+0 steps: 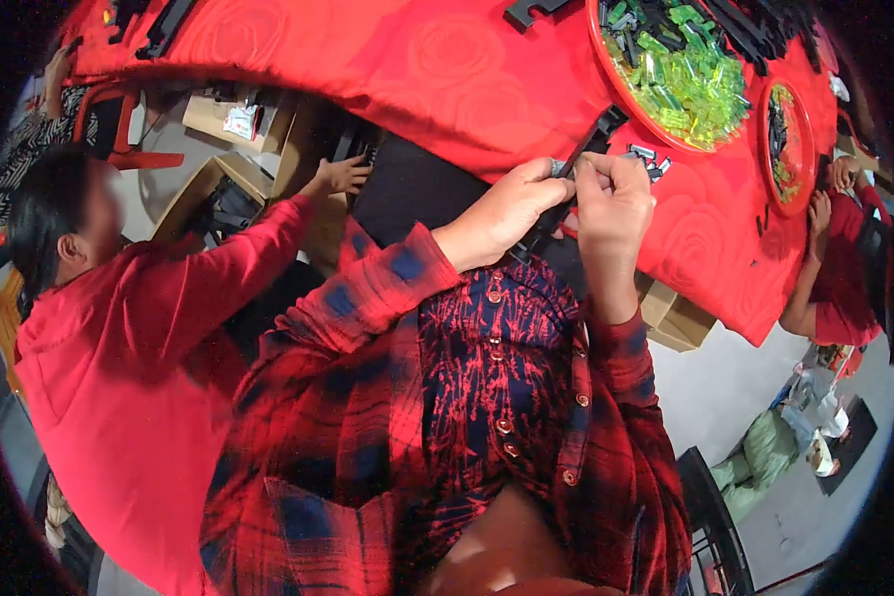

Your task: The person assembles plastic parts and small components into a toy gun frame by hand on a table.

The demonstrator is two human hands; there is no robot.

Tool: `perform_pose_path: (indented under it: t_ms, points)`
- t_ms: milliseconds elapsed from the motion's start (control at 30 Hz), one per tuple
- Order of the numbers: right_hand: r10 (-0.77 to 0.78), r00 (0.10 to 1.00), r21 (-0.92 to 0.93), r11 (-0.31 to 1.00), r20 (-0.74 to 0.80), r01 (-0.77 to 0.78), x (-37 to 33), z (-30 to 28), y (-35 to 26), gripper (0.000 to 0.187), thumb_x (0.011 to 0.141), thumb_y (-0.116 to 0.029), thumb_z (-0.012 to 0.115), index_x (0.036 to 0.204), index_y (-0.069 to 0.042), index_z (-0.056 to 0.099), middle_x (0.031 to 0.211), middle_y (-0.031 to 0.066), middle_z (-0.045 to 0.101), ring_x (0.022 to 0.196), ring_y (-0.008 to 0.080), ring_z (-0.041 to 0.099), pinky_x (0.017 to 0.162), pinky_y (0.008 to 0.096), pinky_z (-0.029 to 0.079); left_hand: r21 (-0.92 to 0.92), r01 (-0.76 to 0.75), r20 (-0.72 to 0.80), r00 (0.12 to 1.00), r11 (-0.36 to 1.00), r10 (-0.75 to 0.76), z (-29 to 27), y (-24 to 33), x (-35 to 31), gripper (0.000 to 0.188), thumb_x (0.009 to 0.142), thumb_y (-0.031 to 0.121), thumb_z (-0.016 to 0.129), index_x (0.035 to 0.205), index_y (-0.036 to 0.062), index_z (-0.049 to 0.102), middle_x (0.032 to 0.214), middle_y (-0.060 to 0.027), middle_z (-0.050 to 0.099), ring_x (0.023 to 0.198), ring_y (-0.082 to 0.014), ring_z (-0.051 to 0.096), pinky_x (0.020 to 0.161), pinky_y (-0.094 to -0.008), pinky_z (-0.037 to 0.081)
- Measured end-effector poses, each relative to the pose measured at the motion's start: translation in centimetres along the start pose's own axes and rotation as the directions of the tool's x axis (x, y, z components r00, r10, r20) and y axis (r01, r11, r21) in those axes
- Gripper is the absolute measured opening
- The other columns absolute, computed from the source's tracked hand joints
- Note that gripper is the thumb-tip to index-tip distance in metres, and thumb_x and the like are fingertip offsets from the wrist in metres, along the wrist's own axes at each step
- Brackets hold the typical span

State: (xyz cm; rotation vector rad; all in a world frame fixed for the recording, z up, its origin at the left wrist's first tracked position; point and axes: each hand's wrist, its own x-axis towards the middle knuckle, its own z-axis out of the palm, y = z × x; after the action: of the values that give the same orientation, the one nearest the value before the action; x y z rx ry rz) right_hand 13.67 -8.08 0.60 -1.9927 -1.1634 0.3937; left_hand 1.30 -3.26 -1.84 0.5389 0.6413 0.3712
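Note:
Just in front of my chest, at the edge of the red-covered table, I hold a long narrow black plastic part (604, 127) slantwise. My left hand (502, 217) is closed around its middle, thumb on top. My right hand (614, 204) is closed in a pinch against the same part, thumb and forefinger together; whatever small thing may be between those fingertips is hidden. Beyond my right hand, several small shiny pieces (651, 159) lie on the tablecloth. Past them stands a round red tray (614, 87) heaped with yellow-green translucent plastic pieces (690, 94) and dark ones.
A smaller red tray (803, 149) with mixed pieces stands to the right. Black parts (745, 35) lie at the far right. On my left a co-worker in a red hoodie (129, 358) reaches toward cardboard boxes (209, 189). Another person (844, 268) sits at the right.

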Motion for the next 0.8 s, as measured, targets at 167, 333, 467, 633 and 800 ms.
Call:
perform_pose_path:
  t_ms: [167,333,467,633,800]
  points:
    - [0.091,0.996,-0.011,0.996,0.004,-0.091,-0.6,-0.2,0.6,0.008,0.087,-0.008,0.070,0.088,-0.001,0.070,0.082,0.0108,0.059,0.065,0.0211,0.059,0.064,0.0340,0.044,0.065,0.028,-0.005,1.000,0.997,-0.028,-0.1,-1.0,1.3,0.016,0.099,0.013,0.052,0.109,0.0019,0.059,0.090,-0.0027,0.063,0.077,-0.0120,0.061,0.066,-0.0271,0.050]
    - [0.086,0.996,0.013,0.996,0.028,-0.086,-0.2,-0.4,-0.4,0.006,0.086,-0.008,0.070,0.089,-0.003,0.071,0.081,0.0111,0.059,0.072,0.0227,0.058,0.065,0.0349,0.042,0.130,0.053,-0.096,0.995,0.990,-0.041,0.5,0.0,0.8,0.014,0.099,0.011,0.052,0.106,0.0005,0.057,0.086,-0.0038,0.062,0.070,-0.0126,0.060,0.063,-0.0274,0.050]
    - [-0.121,0.992,-0.071,0.990,0.027,0.123,0.1,-1.1,-0.1,0.008,0.086,-0.004,0.069,0.092,0.000,0.072,0.078,0.0087,0.059,0.068,0.0175,0.058,0.062,0.0318,0.043,0.253,0.012,-0.109,0.994,0.967,0.016,0.3,-0.5,1.0,0.012,0.100,0.012,0.052,0.104,0.0006,0.056,0.083,-0.0037,0.061,0.067,-0.0122,0.059,0.061,-0.0273,0.049]
    - [-0.295,0.952,-0.232,0.923,0.085,0.307,0.0,-1.4,-0.4,0.011,0.086,0.001,0.068,0.096,0.000,0.073,0.078,0.0061,0.058,0.068,0.0138,0.056,0.061,0.0281,0.041,0.288,-0.027,-0.096,0.994,0.957,0.057,-0.7,-1.4,0.8,0.016,0.100,0.013,0.053,0.107,-0.0015,0.054,0.088,-0.0075,0.063,0.072,-0.0141,0.063,0.060,-0.0289,0.052]
    - [0.079,0.992,0.114,0.991,-0.098,-0.068,-0.2,-2.0,0.4,0.019,0.088,-0.001,0.068,0.107,0.000,0.070,0.083,0.0058,0.057,0.069,0.0113,0.057,0.058,0.0273,0.045,0.229,-0.037,-0.058,0.997,0.973,0.051,-0.3,-1.6,0.5,0.016,0.101,0.011,0.050,0.110,-0.0008,0.052,0.096,-0.0088,0.064,0.077,-0.0152,0.067,0.063,-0.0283,0.053]
